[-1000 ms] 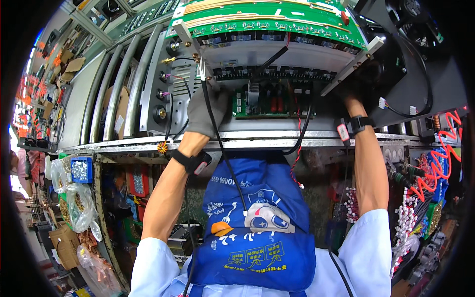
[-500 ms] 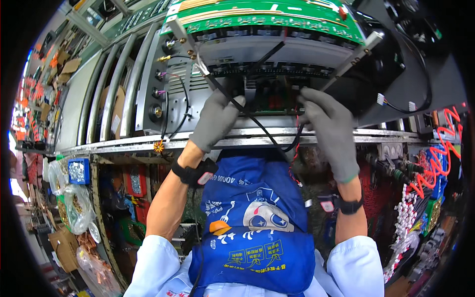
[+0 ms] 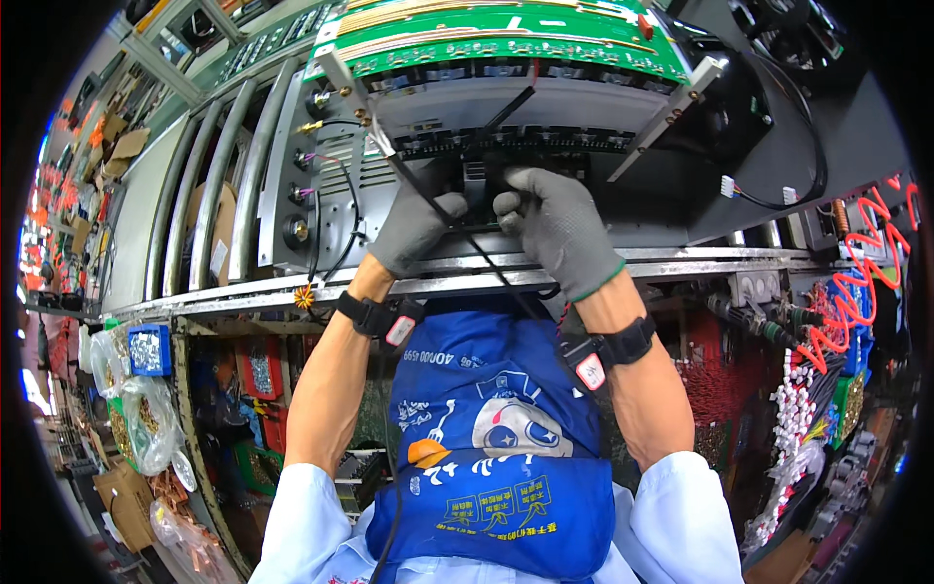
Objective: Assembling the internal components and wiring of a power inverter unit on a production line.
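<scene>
Inside an open metal chassis (image 3: 362, 255) both my hands work in grey gloves. My left hand (image 3: 416, 232) has its fingers curled, with the tips hidden in shadow beside a small dark ribbed block (image 3: 475, 177). From the other side my right hand (image 3: 564, 229) reaches toward that same block, fingers bent and closed; whatever lies between them is hidden. A black cable (image 3: 486, 255) runs diagonally between the hands toward the front edge. Above them a green circuit board (image 3: 486, 47) is raised on metal bars (image 3: 666, 122).
Metal rollers (image 3: 226, 185) lie left of the chassis. Loose black leads with white connectors (image 3: 730, 187) and a fan (image 3: 793, 29) are at right. A red coiled hose (image 3: 846, 311) hangs farther right. Below the bench edge are a blue bin (image 3: 150, 350) and other parts bins.
My right hand has moved left, from the right part of the chassis opening to beside the block and near my left hand. My left hand stays nearly in place. The view has shifted slightly.
</scene>
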### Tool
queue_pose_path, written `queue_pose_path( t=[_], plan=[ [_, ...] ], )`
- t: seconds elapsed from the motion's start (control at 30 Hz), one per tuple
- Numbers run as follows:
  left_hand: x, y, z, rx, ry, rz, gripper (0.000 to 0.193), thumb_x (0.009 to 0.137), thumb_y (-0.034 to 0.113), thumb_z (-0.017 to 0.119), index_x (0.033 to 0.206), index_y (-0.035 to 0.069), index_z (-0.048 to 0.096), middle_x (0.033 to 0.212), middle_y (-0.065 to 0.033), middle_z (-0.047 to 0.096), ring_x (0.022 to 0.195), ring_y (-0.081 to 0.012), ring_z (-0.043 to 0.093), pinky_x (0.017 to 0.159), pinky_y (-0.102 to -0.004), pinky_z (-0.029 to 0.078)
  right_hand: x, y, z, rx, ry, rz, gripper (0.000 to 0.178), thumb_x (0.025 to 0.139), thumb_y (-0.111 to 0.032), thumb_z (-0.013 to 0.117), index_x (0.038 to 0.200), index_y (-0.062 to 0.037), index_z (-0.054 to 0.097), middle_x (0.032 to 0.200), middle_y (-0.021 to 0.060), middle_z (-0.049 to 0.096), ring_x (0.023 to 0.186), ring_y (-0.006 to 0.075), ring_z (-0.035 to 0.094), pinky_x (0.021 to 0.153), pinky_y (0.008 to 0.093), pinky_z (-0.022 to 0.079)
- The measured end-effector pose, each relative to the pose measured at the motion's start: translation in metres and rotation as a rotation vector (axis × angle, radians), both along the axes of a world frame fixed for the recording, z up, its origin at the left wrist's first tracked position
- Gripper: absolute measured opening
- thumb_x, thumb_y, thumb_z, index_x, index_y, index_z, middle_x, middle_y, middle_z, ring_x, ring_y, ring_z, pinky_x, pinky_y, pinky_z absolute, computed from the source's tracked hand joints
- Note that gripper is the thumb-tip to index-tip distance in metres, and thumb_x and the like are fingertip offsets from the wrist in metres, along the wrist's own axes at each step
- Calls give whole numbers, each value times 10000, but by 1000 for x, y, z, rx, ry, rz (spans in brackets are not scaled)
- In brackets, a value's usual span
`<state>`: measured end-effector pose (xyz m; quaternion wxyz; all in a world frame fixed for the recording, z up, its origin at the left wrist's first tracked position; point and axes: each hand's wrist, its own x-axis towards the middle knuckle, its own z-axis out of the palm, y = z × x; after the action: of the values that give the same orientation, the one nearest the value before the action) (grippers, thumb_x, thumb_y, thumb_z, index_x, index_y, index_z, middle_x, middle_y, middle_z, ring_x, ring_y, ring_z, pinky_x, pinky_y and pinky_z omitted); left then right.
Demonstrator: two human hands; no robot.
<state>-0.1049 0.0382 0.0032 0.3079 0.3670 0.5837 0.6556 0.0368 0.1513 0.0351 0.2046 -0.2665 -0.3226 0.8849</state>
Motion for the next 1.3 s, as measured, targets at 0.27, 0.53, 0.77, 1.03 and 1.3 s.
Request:
queue_pose_path(
  t=[0.27, 0.53, 0.77, 1.03, 1.3],
  plan=[
    [-34, 6, 0, -248, 142, -309, 384, 759, 98, 625, 1101, -72, 601, 648, 28, 557, 580, -76, 513, 475, -239, 394, -4, 7, -11, -61, -27, 54, 155, 913, -61, 569, 1028, 40, 597, 889, 130, 634, 688, 200, 660, 514, 281, 517],
    [-48, 5, -2, -359, 457, -357, 158, 799, 118, 632, 811, -4, 732, 677, -49, 649, 585, -107, 585, 517, -263, 454, -3, 17, -16, -55, -105, 133, 161, 943, -75, 540, 1066, 26, 568, 897, 113, 622, 721, 217, 663, 572, 302, 533],
    [-45, 1, -13, -10, 918, -340, 170, 731, 19, 628, 873, -50, 690, 760, -99, 693, 655, -165, 651, 578, -266, 501, 13, 11, -10, -13, 15, 183, 206, 944, -104, 530, 1072, 54, 557, 985, 137, 630, 852, 237, 695, 607, 289, 562],
    [-28, 3, -29, -62, -143, -19, 503, 716, -24, 608, 1205, -93, 514, 807, -131, 685, 684, -175, 658, 603, -270, 515, 76, 14, 8, 382, -302, 213, 408, 955, -149, 508, 1302, 65, 497, 1253, 188, 591, 929, 172, 665, 766, 271, 548],
    [-31, 1, -30, -84, 77, -3, 162, 783, 17, 575, 934, -13, 626, 812, -40, 628, 740, -144, 574, 683, -298, 482, 39, 11, 10, 718, -392, 90, 330, 939, -165, 531, 1160, 70, 603, 861, 146, 690, 732, 151, 662, 656, 284, 524]
  ],
)
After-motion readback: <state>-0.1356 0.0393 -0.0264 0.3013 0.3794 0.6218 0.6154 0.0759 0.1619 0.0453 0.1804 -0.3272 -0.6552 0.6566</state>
